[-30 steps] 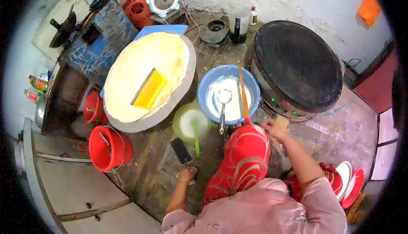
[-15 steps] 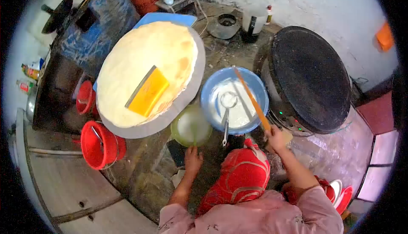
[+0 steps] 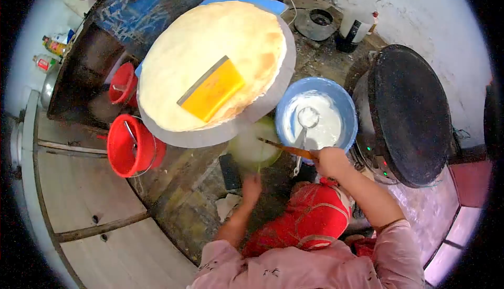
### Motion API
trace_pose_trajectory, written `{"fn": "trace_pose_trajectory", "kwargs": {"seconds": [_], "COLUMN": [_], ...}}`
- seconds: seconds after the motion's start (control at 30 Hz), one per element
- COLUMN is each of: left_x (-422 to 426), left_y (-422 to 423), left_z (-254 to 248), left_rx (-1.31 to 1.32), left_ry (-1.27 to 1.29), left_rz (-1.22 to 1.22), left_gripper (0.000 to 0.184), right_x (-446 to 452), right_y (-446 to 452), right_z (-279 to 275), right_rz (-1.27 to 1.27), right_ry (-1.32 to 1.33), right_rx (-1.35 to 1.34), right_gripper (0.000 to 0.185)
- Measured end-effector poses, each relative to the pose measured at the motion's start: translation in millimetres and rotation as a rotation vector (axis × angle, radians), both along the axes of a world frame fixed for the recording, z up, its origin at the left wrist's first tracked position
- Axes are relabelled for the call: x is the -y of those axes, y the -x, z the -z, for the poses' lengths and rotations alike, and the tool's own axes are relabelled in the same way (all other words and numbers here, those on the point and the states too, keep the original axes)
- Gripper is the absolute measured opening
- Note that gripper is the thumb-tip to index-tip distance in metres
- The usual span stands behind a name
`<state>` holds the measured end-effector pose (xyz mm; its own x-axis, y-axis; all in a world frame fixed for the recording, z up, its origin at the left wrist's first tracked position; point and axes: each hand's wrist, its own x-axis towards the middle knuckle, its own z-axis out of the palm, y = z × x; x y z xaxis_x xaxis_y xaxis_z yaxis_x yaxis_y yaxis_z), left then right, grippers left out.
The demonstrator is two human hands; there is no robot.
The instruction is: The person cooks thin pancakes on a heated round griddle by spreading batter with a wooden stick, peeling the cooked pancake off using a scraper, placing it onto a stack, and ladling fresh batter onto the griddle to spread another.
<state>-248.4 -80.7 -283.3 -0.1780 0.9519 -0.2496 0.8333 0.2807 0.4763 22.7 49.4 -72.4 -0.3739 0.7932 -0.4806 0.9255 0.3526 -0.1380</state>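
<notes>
My right hand [image 3: 333, 163] is closed around the handle of a flat wooden spatula [image 3: 294, 151], whose far end reaches over a yellow-green basin [image 3: 240, 150]. My left hand [image 3: 252, 186] is blurred at the basin's near edge, fingers closed by a thin pale-green strip; what it grips is unclear. White batter lies in a blue basin [image 3: 348, 105], where a metal ladle [image 3: 300, 144] rests with its handle over the near rim. Left of it, a broad stack of thin round pancakes [image 3: 205, 42] bears a yellow scraper [image 3: 215, 92].
A large round black griddle [image 3: 412, 115] stands at the right. Two red buckets, the nearer one [image 3: 119, 155] with a metal tool inside, stand at the left. A dark flat object [image 3: 229, 172] lies near my left hand. A wall runs along the back.
My right hand has swung the spatula from over the blue basin leftward, its tip now over the yellow-green basin. My left hand stays beside that basin. The whole view has shifted.
</notes>
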Motion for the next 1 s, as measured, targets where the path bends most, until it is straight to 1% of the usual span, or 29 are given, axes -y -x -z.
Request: {"fn": "trace_pose_trajectory", "kwargs": {"seconds": [0.07, 0.1, 0.13, 0.2, 0.23, 0.27, 0.3, 0.37, 0.43, 0.47, 0.5, 0.53, 0.57, 0.6, 0.63, 0.67, 0.7, 0.77, 0.8, 0.83, 0.87, 0.9, 0.93, 0.97, 1.0], "left_x": [20.7, 23.0, 24.3, 12.5, 3.3, -6.2, -19.5, -40.1, -36.4, -24.9, -15.3, -12.1, -8.9, -8.2, -4.7, -5.3, -11.1, -19.5, -20.7, -24.4, -29.3, -20.1, -24.2, -16.6, -22.3], "left_y": [-19.5, -24.4, -27.6, -18.7, -9.5, 0.2, 10.2, 25.5, 24.4, 18.4, 11.4, 3.5, -4.4, -9.7, -11.5, -6.7, 3.5, 19.6, 21.5, 22.4, 22.8, 25.4, 16.9, 16.9, 0.6], "left_z": [-33.4, -39.4, -41.1, -20.7, -6.0, 10.8, 22.5, 28.4, 20.8, 15.1, 4.0, -4.4, -12.4, -18.3, -22.0, -14.7, 3.6, 35.0, 36.9, 38.6, 40.5, 93.5, 84.4, 70.8, 31.8], "left_rx": [0.242, 0.239, 0.233, 0.172, 0.118, 0.065, 0.029, 0.018, 0.072, 0.138, 0.236, 0.393, 0.548, 0.413, 0.278, 0.278, 0.189, 0.014, 0.02, 0.041, 0.061, 0.066, 0.071, 0.05, 0.086], "left_ry": [0.117, 0.122, 0.1, 0.051, 0.029, 0.02, 0.04, 0.164, 0.241, 0.204, 0.171, 0.141, 0.103, 0.083, 0.064, 0.062, 0.02, -0.06, -0.063, 0.077, 0.217, 0.158, 0.099, 0.055, -0.002], "left_rz": [-0.159, -0.167, -0.16, -0.145, -0.127, -0.104, -0.086, -0.079, -0.102, -0.129, -0.192, -0.296, -0.402, -0.301, -0.205, -0.207, -0.142, -0.005, 0.002, -0.035, -0.067, -0.036, -0.004, -0.065, -0.087], "left_gripper": [0.036, 0.036, 0.036, 0.035, 0.035, 0.035, 0.035, 0.034, 0.034, 0.034, 0.033, 0.034, 0.034, 0.033, 0.032, 0.032, 0.029, 0.025, 0.025, 0.025, 0.025, 0.027, 0.028, 0.03, 0.031], "right_x": [-2.6, -2.6, -2.3, -2.4, -1.6, -1.9, -2.6, -2.0, -1.7, -1.7, -0.6, -2.0, 1.6, 2.0, 2.7, 2.8, 4.4, 9.7, 12.8, 17.5, 20.7, 27.0, 34.1, 42.3, 50.7], "right_y": [7.7, 11.9, 11.2, 5.8, 8.9, 6.6, 2.0, -2.8, -4.0, -3.0, -1.2, 4.0, 8.3, 9.5, 10.9, 11.6, 9.8, -8.9, -19.4, -29.1, -40.0, -53.7, -66.9, -78.8, -86.8], "right_z": [11.9, 10.6, 14.8, 24.3, 9.7, 6.4, 4.3, 4.6, 13.2, 23.0, 35.9, 33.8, 28.7, 25.8, 23.9, 20.2, 9.1, -0.4, -8.2, -33.0, -42.7, -48.4, -50.5, -48.4, -50.9], "right_rz": [0.118, 0.184, 0.179, 0.231, 0.27, 0.269, 0.284, 0.3, 0.073, 0.072, -0.033, -0.135, -0.215, -0.211, -0.228, -0.247, -0.245, -0.205, -0.162, -0.134, -0.123, -0.068, -0.01, 0.064, 0.086], "right_ry": [0.037, 0.098, 0.106, 0.161, 0.187, 0.186, 0.211, 0.237, 0.04, 0.036, -0.015, -0.066, -0.177, -0.175, -0.257, -0.345, -0.341, -0.303, -0.259, -0.279, -0.285, -0.246, -0.21, -0.166, -0.173], "right_rx": [-0.156, -0.22, -0.22, -0.237, -0.177, -0.174, -0.203, -0.228, -0.119, -0.12, -0.086, -0.053, -0.063, -0.065, -0.067, -0.067, -0.02, 0.001, 0.021, -0.104, -0.095, -0.188, -0.281, -0.287, -0.282], "right_gripper": [0.026, 0.033, 0.033, 0.035, 0.035, 0.035, 0.036, 0.038, 0.039, 0.039, 0.042, 0.046, 0.051, 0.051, 0.05, 0.049, 0.045, 0.044, 0.043, 0.045, 0.045, 0.048, 0.05, 0.05, 0.05]}}
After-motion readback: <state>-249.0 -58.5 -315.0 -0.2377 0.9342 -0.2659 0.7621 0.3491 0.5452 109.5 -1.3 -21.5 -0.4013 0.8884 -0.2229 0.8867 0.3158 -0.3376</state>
